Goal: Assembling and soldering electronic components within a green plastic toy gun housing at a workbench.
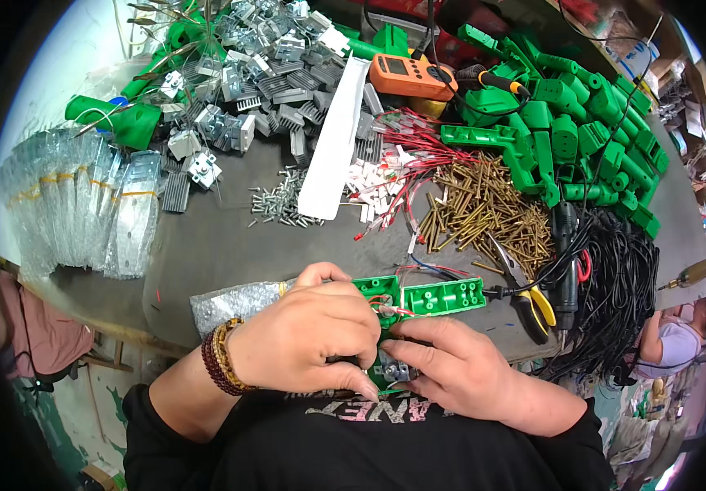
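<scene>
Close to my body at the table's front edge lies an opened green plastic casing (444,298), with screw posts inside and thin wires by its middle. My left hand (308,327), with beaded bracelets at the wrist, is curled over the casing's near part, thumb and fingers closing together; what they pinch is hidden. My right hand (459,364) grips the near part from the right, fingers beside a small silvery metal part (392,370) set in it. A black cord (496,291) meets the casing's right end. Bubble-wrap packaging (234,306) lies partly under my left hand.
Heatsinks (291,86), screws (283,199), long brass-coloured screws (484,204), red-wired parts (406,147) and green casings (566,106) are heaped behind. Pliers (530,307), a power screwdriver (566,262) and black cables (615,286) lie right; an orange meter (410,75) sits behind. Another person (680,335) is far right.
</scene>
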### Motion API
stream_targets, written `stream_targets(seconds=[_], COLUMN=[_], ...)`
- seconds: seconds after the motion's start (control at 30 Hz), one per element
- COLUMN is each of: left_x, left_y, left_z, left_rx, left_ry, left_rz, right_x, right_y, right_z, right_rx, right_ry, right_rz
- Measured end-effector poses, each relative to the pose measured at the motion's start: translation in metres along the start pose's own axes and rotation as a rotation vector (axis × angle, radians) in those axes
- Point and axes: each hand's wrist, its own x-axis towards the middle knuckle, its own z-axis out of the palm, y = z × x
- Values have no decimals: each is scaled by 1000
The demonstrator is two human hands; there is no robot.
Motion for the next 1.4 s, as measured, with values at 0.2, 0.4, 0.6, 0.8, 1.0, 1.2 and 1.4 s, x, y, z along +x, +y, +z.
stream_targets(seconds=[0.2, 0.4, 0.6, 0.8, 1.0, 1.2, 1.4], left_x=[2, 1, 0, 0, 1, 0, 0], left_y=[0, -1, 0, -1, -1, 0, 1], left_z=[1, 1, 1, 2, 3, 3, 3], left_rx=[-14, -5, 16, 15, 5, 38, 29], left_ry=[22, 12, 11, 22, 35, 30, 37], left_rz=[-13, -22, -32, -10, -13, -17, -23], right_x=[6, 14, 25, 31, 16, 13, 13], right_y=[9, -6, -1, -18, -7, -8, 2], right_z=[14, -4, -19, -17, -4, -15, -1], right_rx=[-10, 95, 123, -181, -206, 85, 58], right_ry=[114, -27, -272, -268, -91, -134, -13], right_rz=[-70, 10, -37, -131, -155, -42, -141])
